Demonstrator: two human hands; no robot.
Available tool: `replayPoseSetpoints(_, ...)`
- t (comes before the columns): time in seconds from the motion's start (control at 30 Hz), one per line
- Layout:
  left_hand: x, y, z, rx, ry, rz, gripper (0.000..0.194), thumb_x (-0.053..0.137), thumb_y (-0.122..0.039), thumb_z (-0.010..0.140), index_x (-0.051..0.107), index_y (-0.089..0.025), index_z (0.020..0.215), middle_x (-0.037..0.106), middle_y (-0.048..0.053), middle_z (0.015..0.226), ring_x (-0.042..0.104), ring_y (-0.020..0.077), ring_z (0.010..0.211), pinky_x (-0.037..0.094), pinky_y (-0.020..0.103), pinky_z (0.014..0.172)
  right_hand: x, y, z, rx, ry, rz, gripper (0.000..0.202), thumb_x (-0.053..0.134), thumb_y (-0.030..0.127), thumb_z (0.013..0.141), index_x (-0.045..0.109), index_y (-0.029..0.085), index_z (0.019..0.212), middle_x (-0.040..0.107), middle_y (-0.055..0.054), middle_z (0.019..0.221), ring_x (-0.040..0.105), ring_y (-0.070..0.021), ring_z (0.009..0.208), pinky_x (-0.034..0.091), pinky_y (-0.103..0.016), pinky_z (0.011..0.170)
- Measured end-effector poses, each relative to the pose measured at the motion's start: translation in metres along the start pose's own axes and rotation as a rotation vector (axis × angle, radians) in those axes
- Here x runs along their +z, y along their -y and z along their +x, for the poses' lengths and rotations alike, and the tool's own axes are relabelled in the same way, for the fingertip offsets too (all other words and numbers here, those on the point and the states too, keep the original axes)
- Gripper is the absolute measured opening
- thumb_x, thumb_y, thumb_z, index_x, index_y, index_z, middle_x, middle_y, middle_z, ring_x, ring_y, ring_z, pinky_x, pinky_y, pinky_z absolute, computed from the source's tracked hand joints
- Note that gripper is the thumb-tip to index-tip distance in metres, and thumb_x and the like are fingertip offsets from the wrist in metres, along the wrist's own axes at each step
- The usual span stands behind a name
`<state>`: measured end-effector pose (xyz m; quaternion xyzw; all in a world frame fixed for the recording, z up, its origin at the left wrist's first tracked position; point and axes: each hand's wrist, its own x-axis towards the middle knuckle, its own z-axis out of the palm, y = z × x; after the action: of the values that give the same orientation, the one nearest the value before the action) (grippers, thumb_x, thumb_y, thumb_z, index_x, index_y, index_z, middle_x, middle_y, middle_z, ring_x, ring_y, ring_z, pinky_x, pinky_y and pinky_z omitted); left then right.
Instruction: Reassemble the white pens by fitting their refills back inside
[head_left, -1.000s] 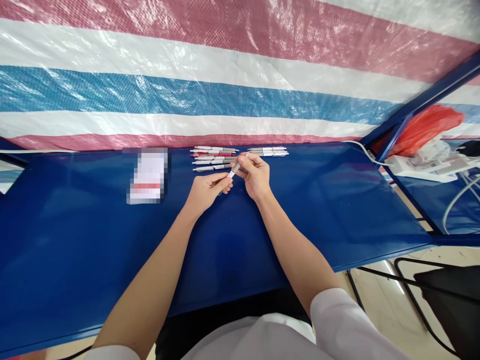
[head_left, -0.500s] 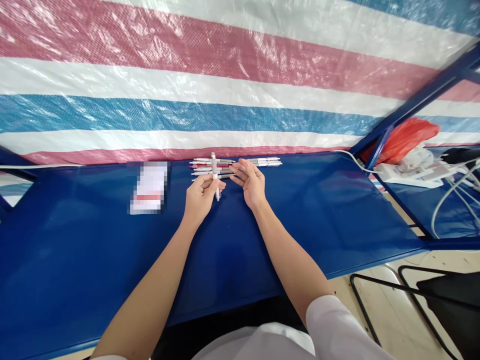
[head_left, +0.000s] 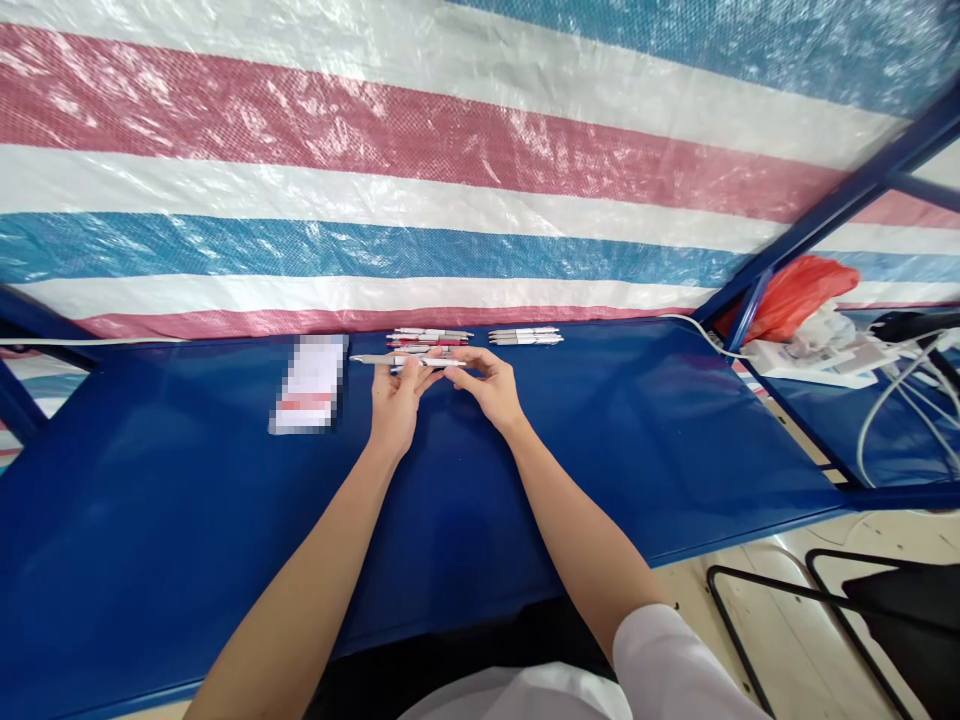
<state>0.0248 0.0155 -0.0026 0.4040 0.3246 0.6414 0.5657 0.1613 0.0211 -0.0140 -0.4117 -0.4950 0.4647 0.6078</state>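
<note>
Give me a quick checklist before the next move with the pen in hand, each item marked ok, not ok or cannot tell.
1. Held pen in the left hand: ok, between the fingers, lying roughly level across the view.
2. Right hand pinching the pen: cannot tell; its fingertips are at the pen's right end, but contact is unclear.
3. Left pen group fully visible: not ok, the hands and held pen hide its near part.
4. Right pen group apart from the left one: ok, a gap shows between them.
5. White pixelated item clear of both hands: ok, it lies to their left.
</note>
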Motion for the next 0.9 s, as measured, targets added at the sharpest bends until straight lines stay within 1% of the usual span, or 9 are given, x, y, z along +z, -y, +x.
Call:
replayPoseSetpoints(0.1, -0.002, 0.000, 0.000, 0.005, -0.014, 0.015, 0.039, 0.074, -0.048, 0.080, 0.052, -0.022, 0.099, 0.075, 0.007, 0.104, 0.071, 0.0252, 0.104, 0.058, 0.042, 0.088, -0.001, -0.001, 0.001, 0.023, 0.043, 0.061, 0.034, 0.084, 0.037, 0.062, 0.070, 0.022, 0.088, 0.071, 0.000, 0.090, 0.064, -0.0156, 0.078, 0.057, -0.027, 0.058)
replayPoseSetpoints(0.23, -0.007, 0.000, 0.002, -0.029, -0.050, 0.023, 0.038, 0.080, -0.043, 0.074, 0.059, -0.019, 0.095, 0.076, 0.007, 0.099, 0.072, 0.0257, 0.098, 0.060, 0.041, 0.084, 0.000, 0.001, 0.000, 0.036, 0.022, 0.115, 0.032, 0.084, 0.036, 0.063, 0.069, 0.023, 0.089, 0.070, 0.001, 0.089, 0.065, -0.0145, 0.080, 0.059, -0.025, 0.059)
replayPoseSetpoints(0.37, -0.010, -0.001, 0.002, -0.052, 0.015, 0.083, 0.036, 0.074, -0.047, 0.079, 0.065, -0.016, 0.093, 0.076, 0.010, 0.098, 0.073, 0.0271, 0.096, 0.059, 0.044, 0.085, 0.000, 0.006, -0.002, 0.045, 0.048, 0.236, 0.029, 0.081, 0.036, 0.067, 0.067, 0.023, 0.089, 0.073, 0.000, 0.102, 0.068, -0.0148, 0.088, 0.060, -0.023, 0.060)
replayPoseSetpoints(0.43, -0.012, -0.001, 0.000, -0.009, 0.079, 0.220, 0.036, 0.066, -0.050, 0.086, 0.066, -0.015, 0.094, 0.076, 0.011, 0.096, 0.073, 0.0269, 0.094, 0.058, 0.044, 0.086, -0.003, 0.009, -0.001, 0.047, 0.001, 0.325, 0.028, 0.077, 0.039, 0.072, 0.064, 0.024, 0.092, 0.074, 0.000, 0.106, 0.069, -0.0151, 0.092, 0.061, -0.023, 0.062)
replayPoseSetpoints(0.5, -0.013, -0.001, -0.004, 0.069, 0.144, 0.432, 0.033, 0.060, -0.048, 0.089, 0.066, -0.016, 0.094, 0.076, 0.011, 0.098, 0.072, 0.0256, 0.094, 0.057, 0.043, 0.088, -0.006, 0.011, 0.001, 0.057, -0.109, 0.430, 0.029, 0.075, 0.042, 0.074, 0.061, 0.025, 0.093, 0.075, 0.000, 0.101, 0.070, -0.0152, 0.093, 0.061, -0.025, 0.066)
replayPoseSetpoints(0.6, -0.015, -0.001, -0.008, 0.269, 0.232, 0.785, 0.023, 0.058, -0.040, 0.091, 0.067, -0.020, 0.096, 0.074, 0.009, 0.107, 0.069, 0.0242, 0.101, 0.052, 0.042, 0.095, -0.014, 0.009, 0.005, 0.067, -0.274, 0.543, 0.032, 0.073, 0.046, 0.075, 0.057, 0.027, 0.095, 0.073, 0.003, 0.096, 0.071, -0.0146, 0.094, 0.060, -0.027, 0.072)
replayPoseSetpoints(0.7, -0.013, -0.003, -0.011, 0.471, 0.307, 1.083, 0.021, 0.055, -0.035, 0.091, 0.069, -0.021, 0.098, 0.073, 0.008, 0.110, 0.065, 0.0255, 0.109, 0.047, 0.044, 0.101, -0.021, 0.003, 0.011, 0.076, -0.350, 0.585, 0.035, 0.069, 0.051, 0.077, 0.057, 0.029, 0.101, 0.070, 0.006, 0.093, 0.071, -0.0122, 0.089, 0.059, -0.031, 0.082)
replayPoseSetpoints(0.8, -0.011, -0.007, -0.015, 0.529, 0.343, 1.335, 0.023, 0.052, -0.033, 0.092, 0.071, -0.022, 0.101, 0.073, 0.008, 0.113, 0.062, 0.0279, 0.113, 0.043, 0.047, 0.103, -0.028, -0.002, 0.016, 0.073, -0.382, 0.645, 0.032, 0.066, 0.051, 0.078, 0.057, 0.033, 0.103, 0.065, 0.009, 0.086, 0.068, -0.0092, 0.079, 0.057, -0.034, 0.089)
replayPoseSetpoints(0.9, -0.013, -0.010, -0.019, 0.523, 0.383, 1.515, 0.028, 0.051, -0.032, 0.093, 0.071, -0.023, 0.110, 0.069, 0.011, 0.123, 0.059, 0.0309, 0.119, 0.036, 0.051, 0.107, -0.032, -0.002, 0.018, 0.001, -0.379, 0.657, 0.020, 0.062, 0.048, 0.082, 0.057, 0.032, 0.093, 0.056, 0.010, 0.073, 0.058, -0.0070, 0.062, 0.055, -0.035, 0.091)
